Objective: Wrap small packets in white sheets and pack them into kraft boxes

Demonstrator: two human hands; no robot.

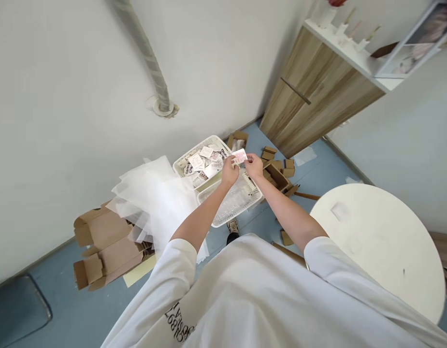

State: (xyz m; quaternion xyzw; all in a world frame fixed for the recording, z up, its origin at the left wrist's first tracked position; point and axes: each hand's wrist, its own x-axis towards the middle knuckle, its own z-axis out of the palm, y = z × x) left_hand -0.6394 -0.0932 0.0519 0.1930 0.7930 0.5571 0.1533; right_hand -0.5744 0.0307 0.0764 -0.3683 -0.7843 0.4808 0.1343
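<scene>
A small pink-and-white card (239,156) is held up between my two hands, above the baskets. My left hand (229,171) pinches its left edge, and the fingers of my right hand (254,166) close on its right edge. Just left of the hands, a white plastic basket (177,169) holds several printed cards and packets (196,162). Below the hands stands a second white basket (218,224) with clear plastic pieces (232,198) in it. The print on the held card is too small to read.
White translucent sheets (160,193) and flattened cardboard boxes (110,237) lie on the left. Small brown boxes (288,167) sit right of the baskets. A round white table (382,251) stands at right, a wooden cabinet (317,82) behind. A dark chair (20,309) is lower left.
</scene>
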